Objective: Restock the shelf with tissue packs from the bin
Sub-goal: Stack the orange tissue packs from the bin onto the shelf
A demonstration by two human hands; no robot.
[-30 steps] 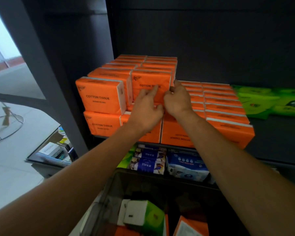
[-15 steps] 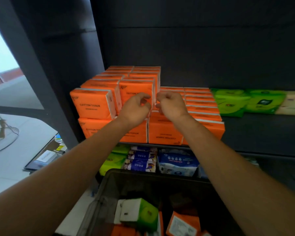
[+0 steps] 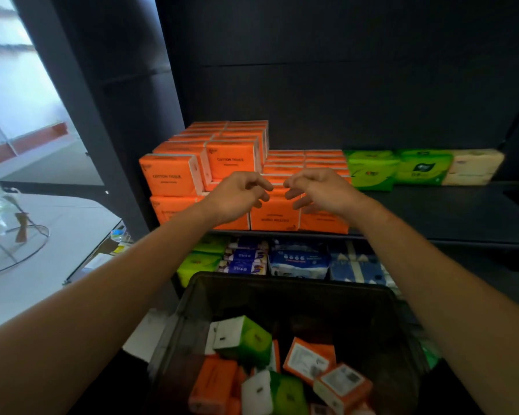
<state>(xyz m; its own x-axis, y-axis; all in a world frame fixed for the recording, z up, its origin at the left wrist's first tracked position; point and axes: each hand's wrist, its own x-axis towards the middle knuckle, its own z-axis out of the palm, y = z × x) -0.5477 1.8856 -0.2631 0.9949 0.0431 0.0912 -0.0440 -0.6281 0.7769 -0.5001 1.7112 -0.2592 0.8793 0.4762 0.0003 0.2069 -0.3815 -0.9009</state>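
Note:
Orange tissue packs (image 3: 174, 175) are stacked in rows, two layers high at the left, on the dark shelf (image 3: 432, 211). My left hand (image 3: 237, 196) and my right hand (image 3: 318, 190) hover side by side just in front of the stack, fingers loosely curled and apart, holding nothing. Below, the dark bin (image 3: 285, 292) holds several loose orange packs (image 3: 309, 357) and green-and-white packs (image 3: 240, 339).
Green packs (image 3: 372, 169) and a cream pack (image 3: 474, 166) lie at the shelf's back right, with bare shelf in front of them. The lower shelf carries blue packs (image 3: 300, 262) and green ones. A dark upright post (image 3: 81, 100) stands left; a white table lies beyond.
Both hands have let go of the orange pack on the stack and drawn back toward me, spreading apart. The view has pulled back and tilted down, showing more of the bin.

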